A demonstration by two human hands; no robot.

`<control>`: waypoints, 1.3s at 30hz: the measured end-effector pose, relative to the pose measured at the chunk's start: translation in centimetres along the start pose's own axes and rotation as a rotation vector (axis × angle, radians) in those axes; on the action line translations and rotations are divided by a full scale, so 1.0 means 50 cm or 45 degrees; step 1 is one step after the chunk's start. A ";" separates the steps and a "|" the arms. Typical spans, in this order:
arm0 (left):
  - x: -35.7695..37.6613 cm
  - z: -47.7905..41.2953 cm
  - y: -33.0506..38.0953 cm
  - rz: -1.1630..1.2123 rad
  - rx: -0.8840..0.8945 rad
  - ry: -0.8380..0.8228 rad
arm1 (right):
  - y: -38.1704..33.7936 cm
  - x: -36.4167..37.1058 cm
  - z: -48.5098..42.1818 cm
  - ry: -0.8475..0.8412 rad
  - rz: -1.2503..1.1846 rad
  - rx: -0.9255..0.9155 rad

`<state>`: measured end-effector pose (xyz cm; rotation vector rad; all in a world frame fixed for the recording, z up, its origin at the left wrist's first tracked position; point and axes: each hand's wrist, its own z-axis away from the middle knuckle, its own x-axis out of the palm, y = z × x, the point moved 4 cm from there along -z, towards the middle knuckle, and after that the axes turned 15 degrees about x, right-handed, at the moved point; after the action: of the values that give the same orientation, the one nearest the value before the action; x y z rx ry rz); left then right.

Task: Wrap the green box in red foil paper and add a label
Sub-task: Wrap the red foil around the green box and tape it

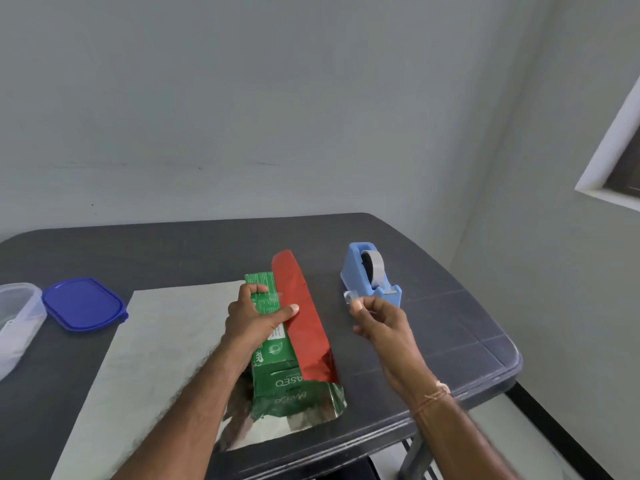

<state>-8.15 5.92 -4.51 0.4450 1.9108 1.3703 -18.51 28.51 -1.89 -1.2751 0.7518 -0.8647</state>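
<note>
Wrapping nearly done?

Hardly: one foil flap (304,317) covers the box (277,375), central on the table (450,341), left grip (256,317) clasping it; right grip (374,317) pinches tape (351,296) near the dispenser (367,271). Far side, ends, label remain.

I count one green box (277,355), one red foil paper (311,327), one blue tape holder (356,268), one blue lid (83,303), one clear tub (17,323), two tape bits (350,295) and two hands: left hand (252,317), right hand (379,318).
</note>
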 end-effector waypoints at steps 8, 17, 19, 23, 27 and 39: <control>0.001 0.008 0.010 -0.022 0.015 0.039 | -0.087 0.151 -0.176 -0.315 0.613 -0.185; 0.004 0.008 0.001 -0.042 0.017 0.046 | -0.083 0.216 -0.286 -0.309 0.906 -0.263; 0.005 0.007 -0.003 -0.048 0.017 0.048 | -0.079 0.221 -0.294 -0.311 0.913 -0.258; 0.005 0.007 -0.003 -0.045 0.022 0.055 | -0.071 0.222 -0.304 -0.324 0.915 -0.251; 0.007 0.006 -0.006 -0.042 0.026 0.070 | -0.070 0.224 -0.302 -0.320 0.899 -0.242; 0.007 0.004 -0.009 -0.067 0.036 0.063 | -0.078 0.236 -0.294 -0.280 1.003 -0.273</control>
<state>-8.18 6.13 -5.10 0.3755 1.9704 1.3330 -25.92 10.81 -0.26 -1.0942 1.0773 -0.0064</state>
